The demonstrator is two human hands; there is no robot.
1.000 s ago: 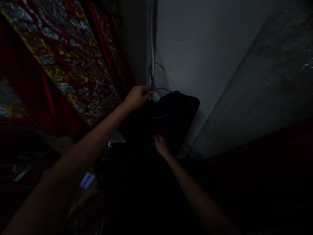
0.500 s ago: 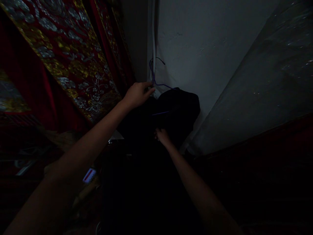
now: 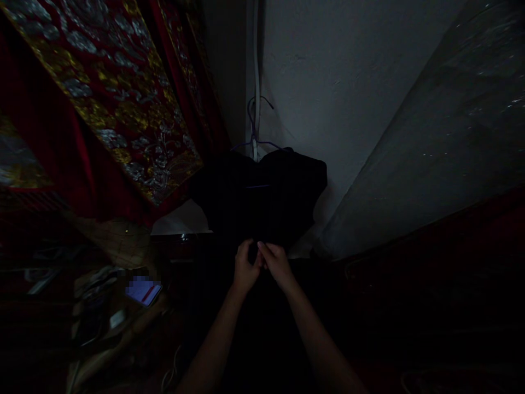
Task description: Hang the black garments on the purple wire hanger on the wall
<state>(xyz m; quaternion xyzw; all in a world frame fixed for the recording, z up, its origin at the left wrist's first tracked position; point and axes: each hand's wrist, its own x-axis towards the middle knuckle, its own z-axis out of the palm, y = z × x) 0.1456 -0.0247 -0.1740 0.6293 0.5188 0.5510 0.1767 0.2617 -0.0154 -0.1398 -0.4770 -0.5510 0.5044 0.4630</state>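
At the centre of the frame our black garment sits on a hanger; below, our left hand and right hand have fingertips close together, though we cannot tell whether they pinch fabric. A hard downward tug could tilt the hanger and slip a shoulder off.

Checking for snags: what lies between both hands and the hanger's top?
In the head view, the upper part of the dark garment, showing a thin purple line, lies there, above the left hand and right hand.
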